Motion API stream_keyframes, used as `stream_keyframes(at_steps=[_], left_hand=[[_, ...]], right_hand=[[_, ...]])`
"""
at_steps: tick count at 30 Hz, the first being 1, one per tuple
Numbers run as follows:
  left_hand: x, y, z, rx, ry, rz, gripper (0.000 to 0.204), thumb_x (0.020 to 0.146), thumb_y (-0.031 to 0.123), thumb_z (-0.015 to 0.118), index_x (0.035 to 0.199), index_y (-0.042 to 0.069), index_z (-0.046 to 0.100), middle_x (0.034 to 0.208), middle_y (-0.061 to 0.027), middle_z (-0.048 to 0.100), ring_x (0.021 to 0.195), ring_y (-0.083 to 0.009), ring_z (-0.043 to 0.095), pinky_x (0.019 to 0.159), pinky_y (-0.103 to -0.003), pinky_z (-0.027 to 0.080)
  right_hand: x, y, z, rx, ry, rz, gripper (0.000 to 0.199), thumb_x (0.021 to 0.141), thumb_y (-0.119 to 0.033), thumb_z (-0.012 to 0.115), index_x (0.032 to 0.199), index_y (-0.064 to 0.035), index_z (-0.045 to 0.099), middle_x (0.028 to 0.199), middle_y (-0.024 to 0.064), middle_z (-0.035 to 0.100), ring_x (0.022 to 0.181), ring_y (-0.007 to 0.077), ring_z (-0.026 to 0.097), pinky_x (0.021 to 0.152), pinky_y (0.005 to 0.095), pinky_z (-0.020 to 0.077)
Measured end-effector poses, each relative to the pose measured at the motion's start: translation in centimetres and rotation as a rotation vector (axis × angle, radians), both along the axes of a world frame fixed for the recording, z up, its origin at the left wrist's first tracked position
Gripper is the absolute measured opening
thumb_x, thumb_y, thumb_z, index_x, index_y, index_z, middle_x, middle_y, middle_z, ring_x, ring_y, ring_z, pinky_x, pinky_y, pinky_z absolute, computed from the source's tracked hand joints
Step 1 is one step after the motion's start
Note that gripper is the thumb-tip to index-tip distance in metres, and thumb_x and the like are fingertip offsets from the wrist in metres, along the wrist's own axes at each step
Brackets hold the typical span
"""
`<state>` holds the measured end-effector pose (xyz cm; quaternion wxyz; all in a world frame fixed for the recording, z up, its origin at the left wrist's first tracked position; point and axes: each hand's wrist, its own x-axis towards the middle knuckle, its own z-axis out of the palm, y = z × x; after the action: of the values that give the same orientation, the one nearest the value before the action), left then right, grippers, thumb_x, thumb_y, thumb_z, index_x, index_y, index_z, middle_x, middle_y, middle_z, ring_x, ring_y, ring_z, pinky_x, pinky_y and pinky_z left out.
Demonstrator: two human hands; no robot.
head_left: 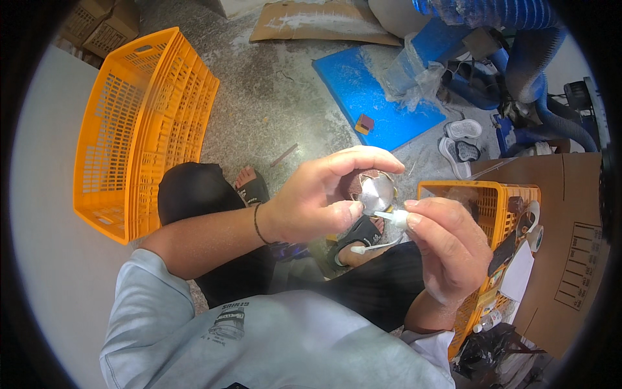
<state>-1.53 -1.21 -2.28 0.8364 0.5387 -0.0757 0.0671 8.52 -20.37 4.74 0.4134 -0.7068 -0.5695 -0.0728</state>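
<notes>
My left hand point(311, 198) is closed around a round metal piece point(378, 192) with a shiny flat end. Brown, rough, sandpaper-like material point(350, 185) with a ragged edge wraps its side. Between the fingers and thumb of my right hand point(453, 246) is a small white nozzle bottle point(398, 219), mostly hidden by the fingers. Its thin tip points left and meets, or nearly meets, the lower rim of the metal end. Both hands are held above my lap, and a thin white strip point(376, 247) shows below them.
Orange crates point(139, 139) stand at the left. Another orange crate point(479, 191) with assorted items is close on my right, beside a cardboard sheet point(570, 214). Ahead lie a blue board point(369, 91) bearing a small block point(365, 124), white shoes point(457, 146) and blue hoses point(528, 61).
</notes>
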Motion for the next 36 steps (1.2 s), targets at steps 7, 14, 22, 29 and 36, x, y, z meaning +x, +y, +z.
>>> stream_keyframes(at_steps=[7, 14, 22, 29, 36], left_hand=[[-0.2, 0.0, 0.2, -0.022, 0.024, 0.003, 0.065, 0.089, 0.024, 0.063, 0.143, -0.009, 0.049, 0.137, -0.0159, 0.053, 0.126, -0.0203, 0.053, 0.11, -0.035, 0.041], [0.0, 0.3, 0.6, -0.113, 0.056, -0.012, 0.071, 0.09, 0.032, 0.068, 0.143, -0.011, 0.047, 0.133, -0.0163, 0.058, 0.12, -0.0196, 0.058, 0.106, -0.035, 0.044], [2.0, -0.2, 2.8, -0.374, 0.082, 0.195, 0.057, 0.085, 0.0, 0.047, 0.141, -0.006, 0.05, 0.125, -0.0127, 0.059, 0.105, -0.0166, 0.061, 0.088, -0.034, 0.055], [3.3, 0.1, 3.9, -0.129, -0.008, 0.374, 0.061, 0.088, 0.015, 0.053, 0.145, -0.006, 0.045, 0.137, -0.0144, 0.055, 0.119, -0.0219, 0.059, 0.103, -0.039, 0.049], [3.6, -0.8, 4.5, -0.147, 0.011, 0.444, 0.064, 0.088, 0.02, 0.055, 0.145, -0.007, 0.043, 0.137, -0.0147, 0.054, 0.123, -0.0233, 0.057, 0.104, -0.038, 0.049]], right_hand=[[0.0, 0.0, 0.1, 0.01, 0.02, 0.0, 0.025, 0.072, -0.004, 0.072, 0.097, -0.0005, 0.074, 0.093, 0.0148, 0.073, 0.082, 0.0296, 0.072, 0.07, 0.0349, 0.0593], [0.3, -0.6, -0.9, 0.161, 0.434, 0.021, 0.034, 0.087, -0.01, 0.078, 0.114, 0.0031, 0.062, 0.098, 0.0205, 0.07, 0.079, 0.0262, 0.07, 0.07, 0.0327, 0.0573], [-1.2, 3.5, -3.2, 0.416, 1.457, -0.007, 0.033, 0.078, 0.004, 0.083, 0.094, -0.0081, 0.056, 0.101, 0.0037, 0.064, 0.091, 0.0107, 0.06, 0.079, 0.0253, 0.0493], [-1.1, 6.2, -3.3, 0.598, 1.515, 0.055, 0.014, 0.094, -0.002, 0.07, 0.101, -0.0013, 0.059, 0.118, 0.0146, 0.065, 0.109, 0.0226, 0.065, 0.095, 0.0389, 0.0539], [-0.9, 7.7, -3.9, 0.734, 1.634, 0.156, 0.02, 0.093, -0.001, 0.07, 0.112, 0.0021, 0.064, 0.114, 0.0122, 0.068, 0.101, 0.0202, 0.066, 0.092, 0.0358, 0.0532]])
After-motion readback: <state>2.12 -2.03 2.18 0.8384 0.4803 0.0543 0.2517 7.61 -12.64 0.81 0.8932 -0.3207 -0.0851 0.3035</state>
